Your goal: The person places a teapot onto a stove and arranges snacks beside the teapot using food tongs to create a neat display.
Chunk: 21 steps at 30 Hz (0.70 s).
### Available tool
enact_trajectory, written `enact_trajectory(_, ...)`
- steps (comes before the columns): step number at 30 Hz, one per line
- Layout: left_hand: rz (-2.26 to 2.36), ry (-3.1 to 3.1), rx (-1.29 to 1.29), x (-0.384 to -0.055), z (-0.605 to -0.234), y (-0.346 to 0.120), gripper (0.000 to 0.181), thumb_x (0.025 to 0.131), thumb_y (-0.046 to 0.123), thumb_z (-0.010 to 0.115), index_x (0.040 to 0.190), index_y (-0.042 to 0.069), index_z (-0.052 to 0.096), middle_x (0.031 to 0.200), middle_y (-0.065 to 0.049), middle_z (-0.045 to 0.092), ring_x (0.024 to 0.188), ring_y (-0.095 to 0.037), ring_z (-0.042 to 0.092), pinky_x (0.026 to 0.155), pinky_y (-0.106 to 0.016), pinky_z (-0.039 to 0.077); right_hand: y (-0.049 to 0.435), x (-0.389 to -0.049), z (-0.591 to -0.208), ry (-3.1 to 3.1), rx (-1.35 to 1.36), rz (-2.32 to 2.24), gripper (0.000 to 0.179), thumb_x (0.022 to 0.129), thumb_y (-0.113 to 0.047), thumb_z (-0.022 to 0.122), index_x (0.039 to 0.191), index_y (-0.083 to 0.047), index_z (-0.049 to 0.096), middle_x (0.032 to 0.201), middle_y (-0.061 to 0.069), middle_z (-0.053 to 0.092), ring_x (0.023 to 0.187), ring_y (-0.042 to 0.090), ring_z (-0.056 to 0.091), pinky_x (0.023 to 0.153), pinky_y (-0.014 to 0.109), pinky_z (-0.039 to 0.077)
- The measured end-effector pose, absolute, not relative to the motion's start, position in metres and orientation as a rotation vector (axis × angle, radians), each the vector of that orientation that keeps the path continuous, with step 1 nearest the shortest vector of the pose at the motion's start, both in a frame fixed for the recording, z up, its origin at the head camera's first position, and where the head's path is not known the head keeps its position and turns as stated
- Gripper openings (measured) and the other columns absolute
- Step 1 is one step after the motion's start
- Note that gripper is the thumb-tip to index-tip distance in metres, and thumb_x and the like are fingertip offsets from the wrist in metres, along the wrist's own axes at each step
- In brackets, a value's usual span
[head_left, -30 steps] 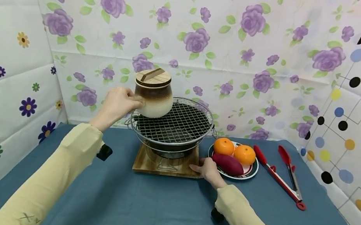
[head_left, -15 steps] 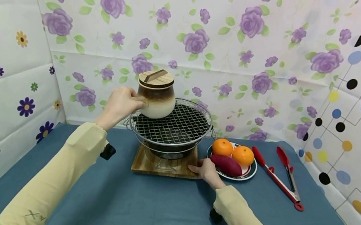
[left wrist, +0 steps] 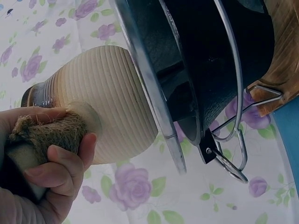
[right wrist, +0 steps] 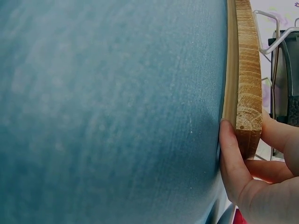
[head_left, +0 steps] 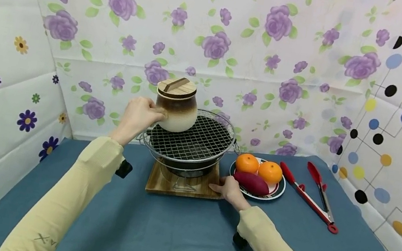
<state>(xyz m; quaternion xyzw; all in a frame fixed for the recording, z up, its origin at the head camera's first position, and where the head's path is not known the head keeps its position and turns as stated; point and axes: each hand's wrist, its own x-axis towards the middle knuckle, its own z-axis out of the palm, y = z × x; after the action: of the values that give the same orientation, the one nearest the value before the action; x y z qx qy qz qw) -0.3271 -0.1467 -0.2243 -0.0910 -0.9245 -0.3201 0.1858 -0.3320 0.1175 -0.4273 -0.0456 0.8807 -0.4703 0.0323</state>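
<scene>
My left hand (head_left: 141, 117) grips the twine-wrapped side handle (left wrist: 58, 133) of a ceramic pot (head_left: 178, 115). The pot is brown above and cream below, with a striped wooden lid (head_left: 176, 87). In the head view it overlaps the left part of the round wire mesh (head_left: 202, 139) on a dark grill; in the left wrist view its base is right at the mesh's rim. Under the grill lies a wooden board (head_left: 160, 182). My right hand (head_left: 230, 190) pinches the board's near right corner, thumb on top and fingers at the underside, as the right wrist view shows.
Right of the board, a plate (head_left: 280, 192) bears two oranges (head_left: 270, 172) and a purple sweet potato (head_left: 252, 183). Red-handled tongs (head_left: 311, 200) lie farther right. A blue cloth (head_left: 168, 234) covers the table; patterned cloth walls (head_left: 224, 81) rise behind and at both sides.
My left hand has carried the pot slightly to the right over the mesh. My right hand keeps its hold on the board's corner. The view has shifted a little.
</scene>
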Motion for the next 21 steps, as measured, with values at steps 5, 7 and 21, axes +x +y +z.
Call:
enact_trajectory(5, -0.879, -2.598, -0.263, -0.3290, -0.2265, -0.1456, 0.023, 0.075, 0.021, 0.069, 0.067, 0.002, 0.060, 0.059, -0.007, 0.057, 0.051, -0.020, 0.051, 0.049, -0.032, 0.040, 0.1171, -0.3317, -0.4269, 2.738, -0.149, -1.401, 0.018, 0.081, -0.016, 0.069, 0.083, 0.001, 0.064, 0.061, 0.003, 0.054, 0.050, 0.016, 0.054, 0.049, 0.026, 0.045)
enact_trajectory(7, -0.877, -2.598, -0.269, -0.3293, -0.2272, -0.1452, 0.022, 0.075, 0.021, 0.070, 0.068, 0.002, 0.061, 0.060, -0.008, 0.058, 0.052, -0.020, 0.052, 0.050, -0.032, 0.041, 0.1172, -0.3317, -0.4272, 2.748, -0.156, -1.384, 0.017, 0.082, -0.016, 0.069, 0.081, 0.000, 0.064, 0.059, 0.003, 0.053, 0.049, 0.016, 0.053, 0.047, 0.026, 0.043)
enact_trajectory(21, -0.864, -2.604, -0.279, -0.3314, -0.2288, -0.1439, 0.018, 0.073, 0.018, 0.069, 0.072, 0.000, 0.064, 0.064, -0.009, 0.059, 0.057, -0.022, 0.051, 0.053, -0.033, 0.041, 0.1177, -0.3321, -0.4243, 2.743, -0.115, -1.382, 0.018, 0.082, -0.016, 0.069, 0.083, 0.001, 0.065, 0.062, 0.004, 0.055, 0.051, 0.016, 0.055, 0.048, 0.027, 0.045)
